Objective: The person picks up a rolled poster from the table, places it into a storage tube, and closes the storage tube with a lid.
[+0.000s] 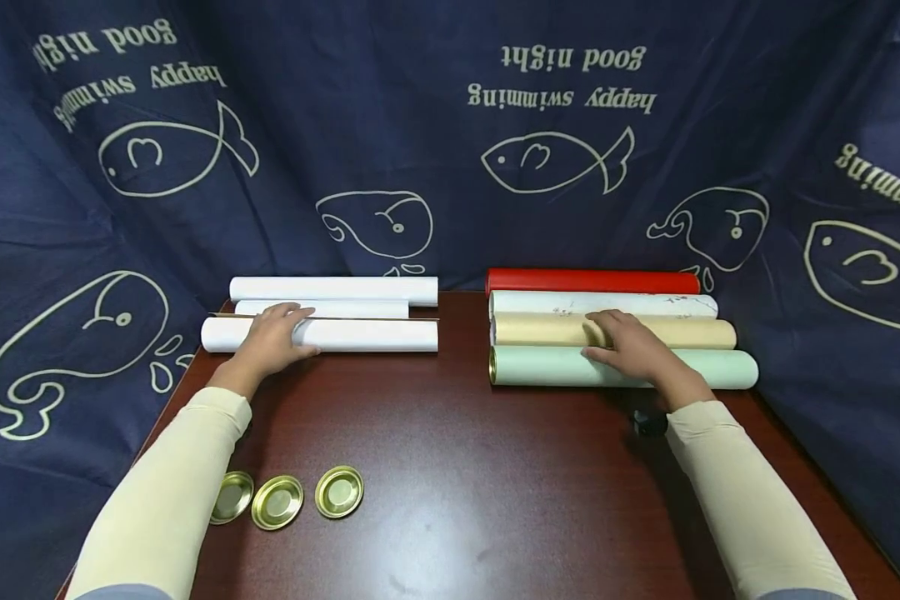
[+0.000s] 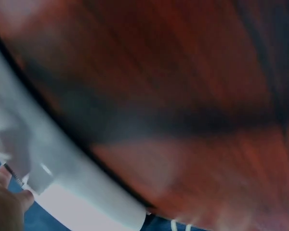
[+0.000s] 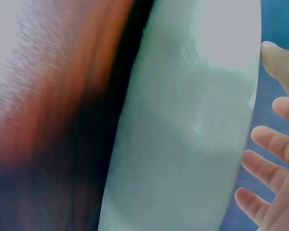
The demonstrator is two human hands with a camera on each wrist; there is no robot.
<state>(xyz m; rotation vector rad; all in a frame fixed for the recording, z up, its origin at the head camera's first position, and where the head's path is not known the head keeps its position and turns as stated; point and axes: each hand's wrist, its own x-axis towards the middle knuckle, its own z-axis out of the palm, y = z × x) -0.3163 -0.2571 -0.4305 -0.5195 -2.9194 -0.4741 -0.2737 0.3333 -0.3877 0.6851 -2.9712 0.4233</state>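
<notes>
At the back left, my left hand is over the front white roll, with thumb and fingers spread apart. In the left wrist view, fingertips show at the roll's far edge. Two more white rolls lie behind: a shorter one and a long one. My right hand is above the pale green tube and the tan tube, its fingers parted and slightly bent. The right wrist view shows those fingers beside the green tube, holding nothing.
A white patterned tube and a red tube lie behind the tan one. Three gold round lids, one of them the rightmost lid, lie near the left forearm on the brown table. Dark blue printed cloth surrounds the table's back and sides.
</notes>
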